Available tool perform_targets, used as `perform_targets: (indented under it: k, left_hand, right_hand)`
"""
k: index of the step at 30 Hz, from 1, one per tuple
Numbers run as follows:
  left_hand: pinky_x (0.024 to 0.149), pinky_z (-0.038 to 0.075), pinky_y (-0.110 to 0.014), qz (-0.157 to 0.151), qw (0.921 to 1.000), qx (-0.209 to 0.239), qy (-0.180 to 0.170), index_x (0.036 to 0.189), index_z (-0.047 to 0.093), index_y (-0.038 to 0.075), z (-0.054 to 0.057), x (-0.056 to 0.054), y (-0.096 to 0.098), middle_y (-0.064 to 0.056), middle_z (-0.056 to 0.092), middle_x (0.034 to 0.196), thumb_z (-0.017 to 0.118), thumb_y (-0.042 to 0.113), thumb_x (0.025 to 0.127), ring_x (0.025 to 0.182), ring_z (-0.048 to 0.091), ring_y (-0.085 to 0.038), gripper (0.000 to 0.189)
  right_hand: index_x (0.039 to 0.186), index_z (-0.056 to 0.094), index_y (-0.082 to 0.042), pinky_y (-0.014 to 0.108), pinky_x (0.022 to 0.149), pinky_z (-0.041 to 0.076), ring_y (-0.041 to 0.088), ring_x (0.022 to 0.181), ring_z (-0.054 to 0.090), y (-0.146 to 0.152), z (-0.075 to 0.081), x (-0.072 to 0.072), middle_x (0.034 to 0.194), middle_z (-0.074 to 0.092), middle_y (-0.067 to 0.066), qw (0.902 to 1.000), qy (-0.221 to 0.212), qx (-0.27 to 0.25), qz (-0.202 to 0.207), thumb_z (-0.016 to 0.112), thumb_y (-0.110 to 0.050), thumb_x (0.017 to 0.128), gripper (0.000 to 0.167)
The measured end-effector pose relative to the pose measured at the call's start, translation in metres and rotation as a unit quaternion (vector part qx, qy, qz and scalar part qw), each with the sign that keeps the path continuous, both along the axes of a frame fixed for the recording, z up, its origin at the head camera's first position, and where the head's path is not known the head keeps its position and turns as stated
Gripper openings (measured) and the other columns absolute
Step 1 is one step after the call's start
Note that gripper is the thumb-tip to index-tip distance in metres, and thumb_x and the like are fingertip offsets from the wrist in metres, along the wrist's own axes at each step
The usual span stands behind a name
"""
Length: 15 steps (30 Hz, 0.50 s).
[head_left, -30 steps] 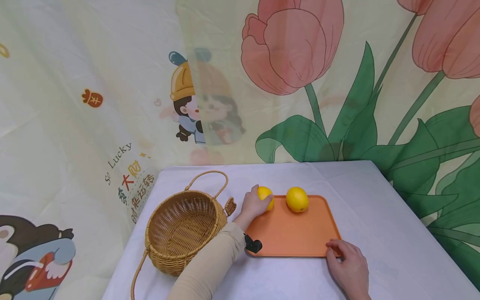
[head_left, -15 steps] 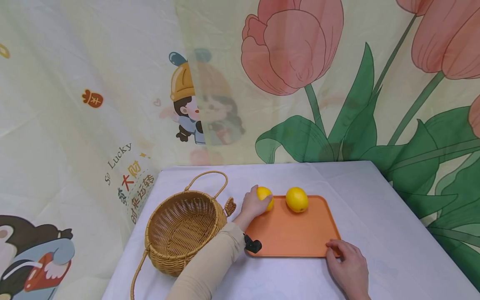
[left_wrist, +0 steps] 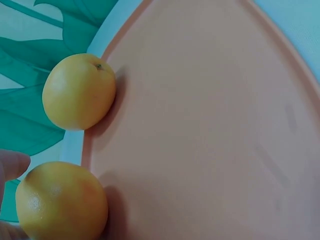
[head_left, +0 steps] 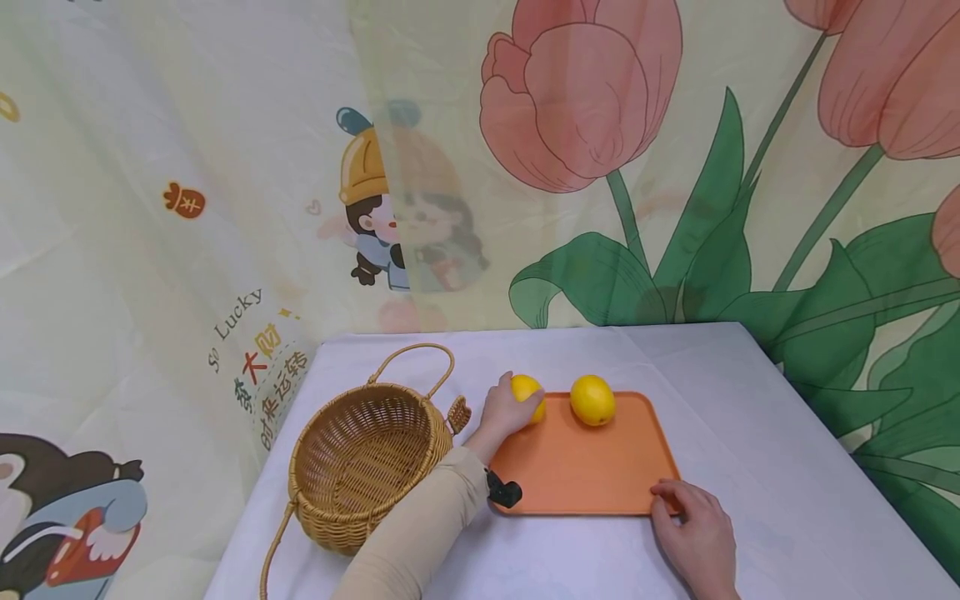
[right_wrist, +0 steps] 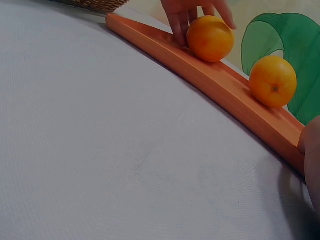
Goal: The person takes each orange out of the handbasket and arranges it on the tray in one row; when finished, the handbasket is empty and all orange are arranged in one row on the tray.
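Observation:
An orange (head_left: 528, 398) sits at the far left corner of the orange tray (head_left: 585, 475); it looks yellow in the head view. My left hand (head_left: 507, 408) holds this fruit, thumb on the near side. In the right wrist view, the fingers of the left hand (right_wrist: 192, 12) reach down around the orange (right_wrist: 210, 40). A second orange (head_left: 592, 400) rests to its right by the tray's far edge. My right hand (head_left: 697, 533) grips the tray's near right corner with thumb and fingers; its underside is hidden.
A round wicker basket (head_left: 367, 467) with looped handles stands left of the tray, partly behind my left sleeve (head_left: 420, 533). White cloth (head_left: 750, 417) covers the table. A printed curtain (head_left: 450, 167) hangs behind it.
The hands, both oranges and the tray keep their places. Only the head view has shifted very slightly.

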State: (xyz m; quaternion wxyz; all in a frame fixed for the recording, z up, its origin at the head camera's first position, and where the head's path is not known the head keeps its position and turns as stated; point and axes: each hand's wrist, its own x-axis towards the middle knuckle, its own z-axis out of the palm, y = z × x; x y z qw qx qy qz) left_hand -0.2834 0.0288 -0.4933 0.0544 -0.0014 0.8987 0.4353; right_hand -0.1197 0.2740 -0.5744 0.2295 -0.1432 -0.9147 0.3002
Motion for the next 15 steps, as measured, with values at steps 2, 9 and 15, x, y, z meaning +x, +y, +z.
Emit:
perform_targets:
  k: [2, 9, 15]
  left_hand:
    - [0.096, 0.048, -0.049, 0.001, 1.0000, 0.000, -0.001, 0.155, 0.036, -0.001, -0.0001, 0.0003, 0.0000, -0.028, 0.053, 0.135, 0.068, 0.046, 0.095, 0.113, 0.056, -0.036, 0.083]
    - [0.096, 0.047, -0.049, 0.000, 1.0000, -0.002, 0.001, 0.155, 0.036, -0.001, -0.0004, -0.0003, -0.0009, -0.028, 0.053, 0.134, 0.069, 0.046, 0.094, 0.112, 0.056, -0.036, 0.083]
    - [0.097, 0.047, -0.049, 0.000, 1.0000, -0.002, 0.000, 0.155, 0.036, -0.001, -0.0007, -0.0013, -0.0017, -0.027, 0.053, 0.134, 0.069, 0.047, 0.094, 0.113, 0.056, -0.036, 0.085]
  right_hand:
    - [0.094, 0.077, -0.007, 0.058, 0.100, 0.038, 0.038, 0.113, 0.056, -0.0001, -0.0002, -0.0002, 0.109, 0.072, 0.017, 1.0000, -0.001, 0.000, 0.000, 0.072, -0.004, 0.086, 0.010]
    - [0.095, 0.077, -0.006, 0.058, 0.101, 0.037, 0.038, 0.115, 0.055, -0.0007, 0.0005, -0.0003, 0.110, 0.072, 0.017, 1.0000, -0.008, -0.005, -0.001, 0.072, -0.005, 0.086, 0.010]
    - [0.095, 0.076, -0.006, 0.059, 0.101, 0.037, 0.038, 0.115, 0.055, -0.0012, 0.0013, -0.0001, 0.110, 0.071, 0.018, 0.9999, -0.012, -0.008, -0.002, 0.072, -0.005, 0.087, 0.010]
